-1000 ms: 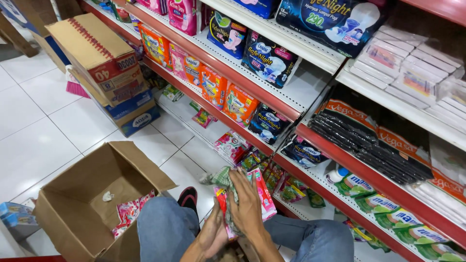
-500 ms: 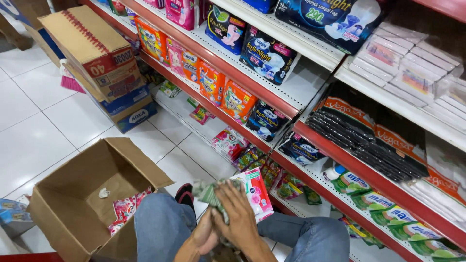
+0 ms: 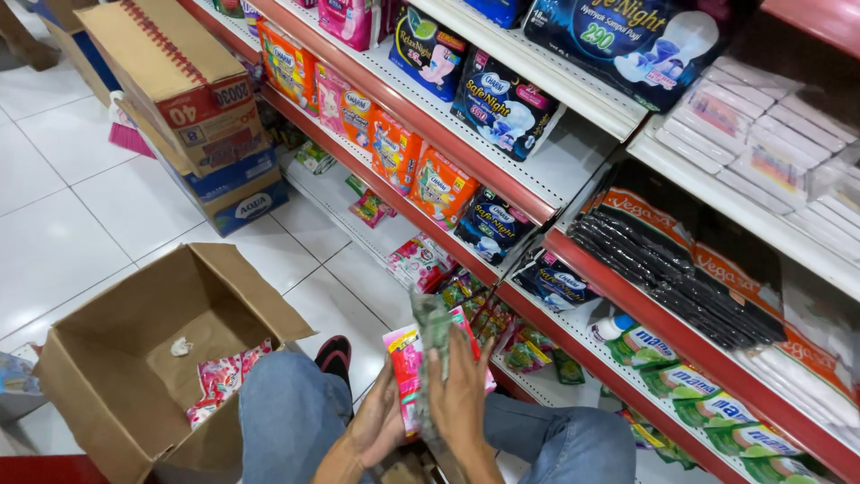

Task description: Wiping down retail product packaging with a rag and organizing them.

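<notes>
Both hands, left hand [image 3: 381,421] and right hand [image 3: 459,399], clasp a stack of pink packets [image 3: 417,363] above the lap, seemingly gathered for shelving; next likely calls for lifting toward the red shelf [image 3: 537,314] at one o'clock.

Blue denim jeans [image 3: 287,417] cover both legs, a black shoe with red lining [image 3: 334,356], forearms bare

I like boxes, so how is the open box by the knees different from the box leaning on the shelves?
The open box stands on the floor with flaps spread and pink packets inside; the leaning box is shut and tilted on other boxes. The open box is plain brown; the leaning box has red print. Both are brown cardboard.
</notes>
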